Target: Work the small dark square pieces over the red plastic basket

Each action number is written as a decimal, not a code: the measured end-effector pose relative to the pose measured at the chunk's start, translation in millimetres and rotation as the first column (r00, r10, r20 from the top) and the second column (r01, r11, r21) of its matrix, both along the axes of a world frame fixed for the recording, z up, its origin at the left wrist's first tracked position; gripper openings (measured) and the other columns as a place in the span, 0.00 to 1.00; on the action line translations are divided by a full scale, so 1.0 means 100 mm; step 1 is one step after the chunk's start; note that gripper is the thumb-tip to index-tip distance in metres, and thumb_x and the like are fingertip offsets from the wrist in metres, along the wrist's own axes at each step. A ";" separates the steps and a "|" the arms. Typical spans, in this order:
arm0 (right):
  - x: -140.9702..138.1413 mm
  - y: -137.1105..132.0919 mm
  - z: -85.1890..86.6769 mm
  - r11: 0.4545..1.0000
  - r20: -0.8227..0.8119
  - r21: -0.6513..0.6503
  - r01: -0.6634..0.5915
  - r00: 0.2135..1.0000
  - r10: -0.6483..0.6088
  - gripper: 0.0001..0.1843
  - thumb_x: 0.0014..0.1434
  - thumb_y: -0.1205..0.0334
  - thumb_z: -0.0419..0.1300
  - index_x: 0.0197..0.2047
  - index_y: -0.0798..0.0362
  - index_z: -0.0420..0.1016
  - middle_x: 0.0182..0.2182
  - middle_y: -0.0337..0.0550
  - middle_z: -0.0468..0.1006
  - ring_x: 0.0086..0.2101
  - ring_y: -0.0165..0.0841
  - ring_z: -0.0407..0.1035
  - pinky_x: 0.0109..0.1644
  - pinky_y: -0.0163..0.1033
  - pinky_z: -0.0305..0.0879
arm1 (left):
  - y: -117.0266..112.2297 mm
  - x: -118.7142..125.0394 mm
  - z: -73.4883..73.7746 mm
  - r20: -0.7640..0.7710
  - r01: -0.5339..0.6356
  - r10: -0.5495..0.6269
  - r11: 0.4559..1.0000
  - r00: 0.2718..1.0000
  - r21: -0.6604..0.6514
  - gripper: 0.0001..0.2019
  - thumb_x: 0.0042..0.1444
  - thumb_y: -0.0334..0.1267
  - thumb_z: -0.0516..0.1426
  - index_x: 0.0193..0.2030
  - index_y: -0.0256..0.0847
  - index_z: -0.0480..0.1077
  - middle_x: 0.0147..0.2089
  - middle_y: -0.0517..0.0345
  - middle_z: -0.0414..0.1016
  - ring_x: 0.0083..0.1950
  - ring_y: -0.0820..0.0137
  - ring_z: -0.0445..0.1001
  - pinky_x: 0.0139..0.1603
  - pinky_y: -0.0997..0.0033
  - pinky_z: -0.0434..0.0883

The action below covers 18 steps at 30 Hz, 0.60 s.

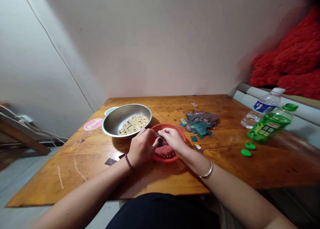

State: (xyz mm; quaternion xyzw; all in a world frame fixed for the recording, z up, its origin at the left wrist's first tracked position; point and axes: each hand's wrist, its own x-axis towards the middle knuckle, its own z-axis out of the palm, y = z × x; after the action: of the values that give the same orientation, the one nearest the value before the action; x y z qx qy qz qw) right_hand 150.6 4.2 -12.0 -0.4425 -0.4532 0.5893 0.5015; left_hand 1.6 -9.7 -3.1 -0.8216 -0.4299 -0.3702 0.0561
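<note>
My left hand (pixel 143 145) and my right hand (pixel 172 139) meet above a red plastic basket (pixel 182 132). The fingers of both are closed in a pinch on a small dark piece (pixel 160 141) that looks like sandpaper, mostly hidden by the fingertips. Several small pale beads lie low in the basket. To the left, a tilted metal bowl (pixel 112 122) holds many small beads (pixel 134 125), pale mixed with black. Right of the basket lies a loose pile of dark green and brown square pieces (pixel 201 122). More dark pieces (pixel 110 161) rest beside my left wrist.
A clear water bottle (pixel 262 107) and a green drink bottle (pixel 272 124) stand at the right, with two green caps (pixel 246 152) nearby. A pink round disc (pixel 93 124) and loose string (pixel 75 155) lie left on the wooden table (pixel 160 185). Red fluffy material (pixel 290 62) is heaped far right.
</note>
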 end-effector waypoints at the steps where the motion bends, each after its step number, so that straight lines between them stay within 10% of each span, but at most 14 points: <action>1: 0.00 0.00 0.00 1.000 0.002 0.002 -0.001 1.000 0.001 0.12 0.45 0.55 0.60 0.26 0.56 0.70 0.22 0.39 0.73 0.24 0.29 0.66 0.29 0.35 0.63 | 0.00 0.00 0.00 0.000 0.003 -0.003 1.000 1.000 -0.003 0.06 0.53 0.37 0.57 0.37 0.41 0.64 0.33 0.60 0.71 0.33 0.73 0.70 0.32 0.75 0.68; 18: 0.00 -0.03 0.07 1.000 0.043 0.016 0.009 0.999 -0.010 0.08 0.46 0.60 0.60 0.28 0.57 0.72 0.24 0.39 0.74 0.25 0.27 0.67 0.29 0.33 0.62 | 0.01 -0.01 0.00 -0.010 -0.009 0.009 1.000 1.000 0.021 0.06 0.55 0.39 0.56 0.37 0.41 0.64 0.34 0.59 0.72 0.35 0.72 0.71 0.35 0.73 0.68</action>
State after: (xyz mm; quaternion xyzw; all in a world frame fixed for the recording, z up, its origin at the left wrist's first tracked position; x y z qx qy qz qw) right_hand 150.6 0.9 -4.9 -0.4533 -0.4667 0.5735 0.4979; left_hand 0.9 -8.5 -3.5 -0.8210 -0.4293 -0.3700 0.0684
